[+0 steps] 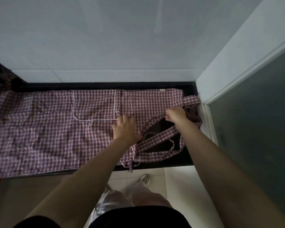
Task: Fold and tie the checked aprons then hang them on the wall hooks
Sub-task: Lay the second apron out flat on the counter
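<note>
A purple-and-white checked apron (53, 129) lies spread flat along a black counter (186, 155), its pocket outlined in white piping. My left hand (126, 129) presses flat on the cloth near the bib end, fingers straight. My right hand (175, 115) pinches the curved edge of the bib and lifts it slightly. The apron's neck strap and ties (161, 139) lie in loose loops on the counter under my right forearm. One tie hangs over the front edge.
A pale wall (122, 38) rises directly behind the counter. A white door frame with a dark panel (253, 120) stands on the right. More dark checked cloth (0, 76) sits at the far left. White floor tiles and my shoe (144, 179) show below.
</note>
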A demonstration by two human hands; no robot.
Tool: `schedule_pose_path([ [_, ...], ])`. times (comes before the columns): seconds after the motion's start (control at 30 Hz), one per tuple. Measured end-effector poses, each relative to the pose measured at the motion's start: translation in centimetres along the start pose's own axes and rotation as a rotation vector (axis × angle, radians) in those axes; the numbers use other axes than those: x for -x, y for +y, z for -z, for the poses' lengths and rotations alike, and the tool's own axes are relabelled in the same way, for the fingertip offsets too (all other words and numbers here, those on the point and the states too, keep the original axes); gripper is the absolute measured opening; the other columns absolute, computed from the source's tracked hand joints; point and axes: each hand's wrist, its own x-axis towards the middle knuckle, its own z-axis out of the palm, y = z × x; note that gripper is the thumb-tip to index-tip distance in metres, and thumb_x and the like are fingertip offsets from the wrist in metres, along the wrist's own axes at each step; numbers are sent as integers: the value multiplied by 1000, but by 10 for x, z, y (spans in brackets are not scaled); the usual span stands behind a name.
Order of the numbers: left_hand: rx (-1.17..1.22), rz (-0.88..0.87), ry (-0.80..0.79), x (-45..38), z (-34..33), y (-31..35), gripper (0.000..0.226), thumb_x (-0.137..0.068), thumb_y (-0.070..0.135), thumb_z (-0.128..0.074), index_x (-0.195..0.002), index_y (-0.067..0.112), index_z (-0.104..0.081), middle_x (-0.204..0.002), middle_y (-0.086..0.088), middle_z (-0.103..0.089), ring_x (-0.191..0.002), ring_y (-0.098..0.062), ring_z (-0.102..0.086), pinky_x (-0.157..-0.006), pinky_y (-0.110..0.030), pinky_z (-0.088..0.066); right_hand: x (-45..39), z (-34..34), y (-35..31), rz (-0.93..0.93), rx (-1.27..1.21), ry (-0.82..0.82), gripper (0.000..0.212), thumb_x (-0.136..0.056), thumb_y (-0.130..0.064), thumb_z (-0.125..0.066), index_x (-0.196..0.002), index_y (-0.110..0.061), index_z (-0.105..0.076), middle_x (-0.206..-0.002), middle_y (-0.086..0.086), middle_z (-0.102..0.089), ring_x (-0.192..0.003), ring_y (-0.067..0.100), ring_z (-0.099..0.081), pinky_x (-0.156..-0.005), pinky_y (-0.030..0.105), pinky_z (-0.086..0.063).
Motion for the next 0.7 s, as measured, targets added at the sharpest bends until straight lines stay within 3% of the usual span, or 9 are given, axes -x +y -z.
schedule_pose_path([
  [0.1, 65, -47, 98, 7, -8, -1, 74, -83, 73, -52, -135, 22, -41, -140, -10, -37, -129, -29, -38, -106, -50, -39, 2, -3, -6, 129, -75, 55, 43, -94, -9, -57, -136, -6, -48, -118, 2, -57, -110, 23, -59, -96, 33, -50],
  [0.2, 206, 15, 301, 5, -2, -9, 45, -93, 59, -46, -110, 19, -55, -115, -4, -53, -107, -22, -51, -95, -41, -46, -3, -6, -12, 70, -124, 161, 22, -94, -5, -55, -116, -4, -56, -116, 11, -64, -96, 25, -63, -80, 37, -55],
  [0.27, 266, -7, 169, 4, 7, -9, 40, -95, 58, -48, -94, 19, -58, -96, 1, -61, -85, -15, -59, -79, -35, -54, -4, -9, -11, -77, -202, 155, 13, -96, -6, -55, -105, -1, -63, -108, 19, -69, -76, 24, -64, -60, 34, -57],
  [0.33, 251, -67, -74, 3, 12, 2, 43, -94, 59, -50, -89, 18, -61, -84, 2, -63, -75, -14, -62, -67, -33, -57, -2, -12, -11, -170, -282, 99, 19, -99, -9, -56, -114, 0, -63, -106, 17, -69, -69, 21, -65, -52, 28, -56],
  [0.4, 187, -114, -188, 2, 7, 15, 41, -94, 57, -52, -95, 17, -62, -90, 0, -64, -81, -18, -63, -67, -34, -55, -1, -14, -13, -210, -365, 82, 26, -99, -6, -56, -123, 2, -59, -114, 18, -68, -79, 24, -68, -70, 32, -61],
  [0.47, 169, -118, -189, 0, 2, 19, 34, -93, 49, -55, -103, 17, -61, -101, -2, -64, -90, -22, -63, -68, -33, -51, 0, -14, -19, -205, -447, 110, 31, -98, -2, -56, -128, 4, -59, -112, 15, -68, -92, 26, -70, -88, 37, -59],
  [0.53, 138, -137, -213, -1, 4, 18, 29, -92, 42, -58, -108, 18, -61, -106, -3, -62, -94, -23, -62, -70, -33, -50, 1, -14, -23, -169, -458, 116, 27, -95, -5, -61, -122, 0, -61, -101, 11, -67, -92, 22, -68, -82, 33, -60],
  [0.6, 128, -163, -255, -2, 6, 17, 28, -89, 39, -62, -107, 17, -63, -106, -2, -60, -94, -21, -61, -73, -33, -51, 3, -15, -26, -181, -482, 54, 26, -95, -8, -63, -120, -3, -61, -104, 12, -67, -97, 24, -67, -75, 32, -59],
  [0.7, 126, -170, -273, -3, 8, 16, 25, -89, 39, -60, -99, 17, -64, -101, -3, -60, -88, -19, -59, -73, -32, -50, 5, -16, -23, -284, -445, -31, 19, -98, -12, -60, -116, -5, -62, -94, 9, -68, -82, 21, -68, -71, 35, -56],
])
